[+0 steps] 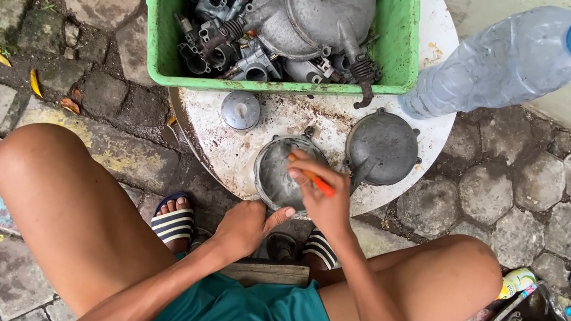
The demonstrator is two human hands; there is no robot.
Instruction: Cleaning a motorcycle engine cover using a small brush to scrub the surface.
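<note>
A round metal engine cover (276, 174) lies dished-side up at the near edge of the white round table (433, 32), directly beneath both hands. The right hand (322, 192) sits over its right rim, fingers closed around an orange-handled tool (321, 184), probably a small brush or screwdriver, its axis running left to right. The left hand (245, 226) steadies the cover's near rim, fingers curled, thumb extended.
</note>
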